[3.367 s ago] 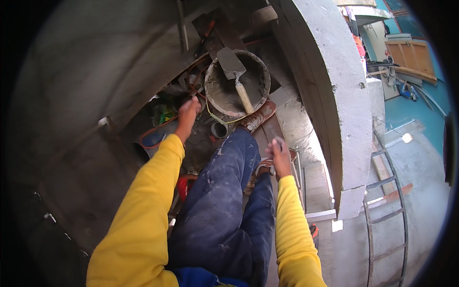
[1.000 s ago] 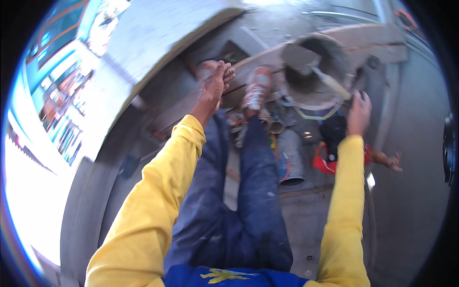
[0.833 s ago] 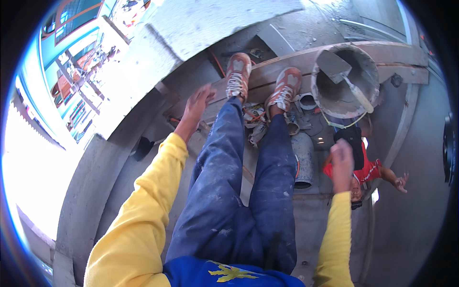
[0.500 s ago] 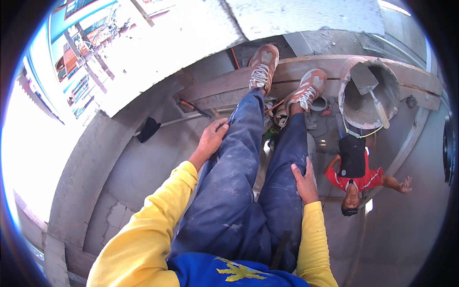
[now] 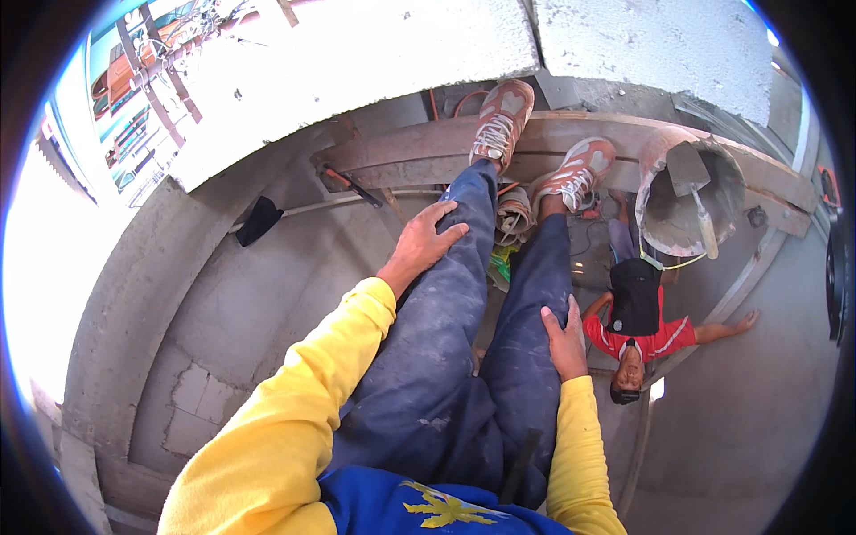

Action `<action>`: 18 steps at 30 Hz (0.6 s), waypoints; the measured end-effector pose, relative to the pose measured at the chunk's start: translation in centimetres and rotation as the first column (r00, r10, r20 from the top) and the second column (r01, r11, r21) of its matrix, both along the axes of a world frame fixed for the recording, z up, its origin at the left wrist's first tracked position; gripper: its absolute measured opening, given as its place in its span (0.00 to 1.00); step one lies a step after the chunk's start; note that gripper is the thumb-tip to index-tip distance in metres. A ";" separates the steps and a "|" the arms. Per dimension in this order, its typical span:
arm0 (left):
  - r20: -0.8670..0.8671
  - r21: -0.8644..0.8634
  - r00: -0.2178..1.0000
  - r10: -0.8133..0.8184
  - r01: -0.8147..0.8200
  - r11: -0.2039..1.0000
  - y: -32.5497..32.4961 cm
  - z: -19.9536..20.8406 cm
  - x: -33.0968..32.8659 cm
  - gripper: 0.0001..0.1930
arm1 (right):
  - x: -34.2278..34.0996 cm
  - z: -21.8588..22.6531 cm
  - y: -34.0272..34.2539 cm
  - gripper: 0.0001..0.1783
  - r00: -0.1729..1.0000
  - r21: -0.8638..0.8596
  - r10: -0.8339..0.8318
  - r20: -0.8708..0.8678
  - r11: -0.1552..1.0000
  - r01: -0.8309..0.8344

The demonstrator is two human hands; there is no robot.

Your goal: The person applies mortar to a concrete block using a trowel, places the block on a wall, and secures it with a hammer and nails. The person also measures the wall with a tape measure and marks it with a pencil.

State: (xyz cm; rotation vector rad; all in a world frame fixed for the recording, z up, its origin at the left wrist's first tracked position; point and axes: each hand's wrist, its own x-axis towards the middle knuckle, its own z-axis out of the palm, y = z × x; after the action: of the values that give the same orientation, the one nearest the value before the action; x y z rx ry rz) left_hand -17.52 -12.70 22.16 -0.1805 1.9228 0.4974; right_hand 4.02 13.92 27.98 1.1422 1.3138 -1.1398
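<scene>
My left hand (image 5: 428, 241) rests on my left trouser leg near the knee, thumb apart from the fingers, holding nothing. Against the outer side of my right leg lies my right hand (image 5: 567, 343), its thumb and fingers spread and likewise holding nothing. Dusty navy trousers (image 5: 415, 357) cover both legs. My orange-and-white sneakers (image 5: 502, 127) are braced at a wooden beam (image 5: 401, 160). To the right of my feet, a grey-coated bucket (image 5: 658, 201) stands on the planks, with a trowel (image 5: 688, 174) laid across its mouth. Neither hand touches the bucket or trowel.
Pale blocks (image 5: 401, 71) form a wall beyond my feet. Below on the right stands a person in a red shirt and black vest (image 5: 635, 294). A tool with an orange-and-black handle (image 5: 352, 185) lies by the beam. A dark cloth (image 5: 259, 221) hangs at left.
My left hand has slid farther over the left leg, toward its middle. The view has shifted slightly. The person below has lowered the outstretched arm a little; my right hand stays on my leg.
</scene>
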 end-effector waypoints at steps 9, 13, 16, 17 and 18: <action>-0.009 0.044 0.998 -0.067 0.067 0.997 -0.7 -0.7 0.3 0.31 | -0.5 0.0 0.0 0.51 0.998 0.011 0.055 0.013 0.998 -0.055; -0.029 0.161 0.997 -0.065 0.069 0.985 -1.7 -1.6 0.8 0.30 | -0.5 -0.2 0.0 0.51 0.998 0.023 0.061 0.005 0.998 -0.061; -0.002 0.155 0.987 -0.163 0.162 0.975 -1.7 -1.8 1.0 0.38 | -0.2 -0.3 -0.1 0.51 0.998 0.026 0.063 -0.008 0.998 -0.063; 0.011 0.138 0.998 -0.058 0.055 0.989 -1.8 -1.8 1.0 0.41 | -0.2 -0.4 -0.2 0.51 0.998 0.027 0.069 -0.012 0.997 -0.068; 0.026 0.122 0.998 0.050 -0.053 0.991 -1.8 -1.8 1.1 0.45 | -0.2 -0.4 0.0 0.51 0.997 0.030 0.076 -0.014 0.997 -0.075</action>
State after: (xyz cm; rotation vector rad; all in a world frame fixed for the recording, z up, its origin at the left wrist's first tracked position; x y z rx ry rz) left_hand -16.45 -14.51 20.39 -0.1558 1.8625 0.6435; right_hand 3.82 13.88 27.63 1.0979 1.3777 -1.0791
